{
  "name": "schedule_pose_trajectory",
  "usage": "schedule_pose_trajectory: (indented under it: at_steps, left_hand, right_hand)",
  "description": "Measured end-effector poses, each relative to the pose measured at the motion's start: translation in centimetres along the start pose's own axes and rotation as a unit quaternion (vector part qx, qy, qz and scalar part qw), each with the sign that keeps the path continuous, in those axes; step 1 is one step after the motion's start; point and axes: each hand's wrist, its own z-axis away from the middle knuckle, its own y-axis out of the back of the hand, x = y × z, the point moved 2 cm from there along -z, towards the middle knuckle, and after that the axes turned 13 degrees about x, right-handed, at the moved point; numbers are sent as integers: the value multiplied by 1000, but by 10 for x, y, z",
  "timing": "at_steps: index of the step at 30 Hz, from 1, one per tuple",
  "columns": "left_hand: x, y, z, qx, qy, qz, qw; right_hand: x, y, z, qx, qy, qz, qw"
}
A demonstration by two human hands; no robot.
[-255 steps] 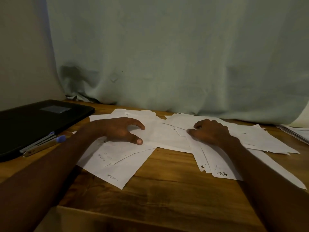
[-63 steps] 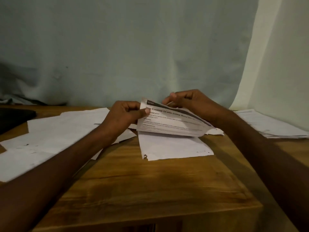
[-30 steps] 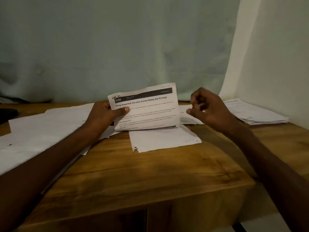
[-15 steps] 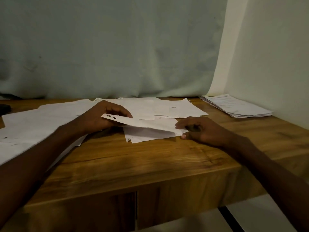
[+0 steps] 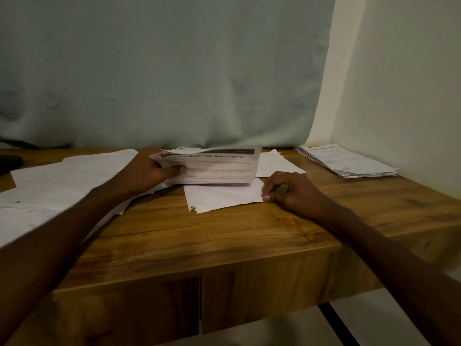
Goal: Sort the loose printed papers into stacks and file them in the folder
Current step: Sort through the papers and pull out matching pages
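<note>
My left hand pinches the left edge of a printed sheet with a dark header bar, held tilted face-up just above the wooden table. Under it lies a blank-side sheet with a torn corner. My right hand rests on the table at that sheet's right edge, fingers curled, thumb touching the paper. Loose white papers spread over the left of the table. A neat stack of printed papers sits at the far right by the wall. The folder shows only as a dark edge at far left.
A pale green cloth hangs behind the table. A white wall closes the right side. The table's front edge runs below my arms, with floor visible at lower right.
The printed sheet, lowered flat half a second ago, is tilted up again in my left hand. My right hand stays by the lower sheet's right edge. The view has shifted slightly.
</note>
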Motion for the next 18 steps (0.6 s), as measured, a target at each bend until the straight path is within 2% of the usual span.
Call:
schedule_pose_trajectory:
  at_steps: [3, 7, 10, 13, 15, 17, 18]
  left_hand:
    - [5, -2, 3, -2, 7, 6, 1000]
    - [8, 6, -2, -53, -47, 5, 997]
    - [13, 11, 0, -53, -14, 71, 996]
    - [20, 7, 13, -39, 34, 86, 995]
    - [14, 7, 17, -105, 96, 115, 983]
    - [12, 17, 14, -215, 169, 203, 940]
    - [15, 23, 12, -246, 180, 259, 917]
  right_hand:
    - [-8, 3, 8, 9, 34, 1, 999]
    - [-29, 26, 20, 0, 74, -36, 997]
    - [-57, 69, 27, -13, 74, -78, 994]
    - [-86, 116, 24, 24, 58, -177, 982]
    - [-98, 135, 11, 73, 36, -250, 965]
    - [-108, 143, -6, 133, 13, -282, 950]
    - [-112, 144, -16, 158, 3, -289, 944]
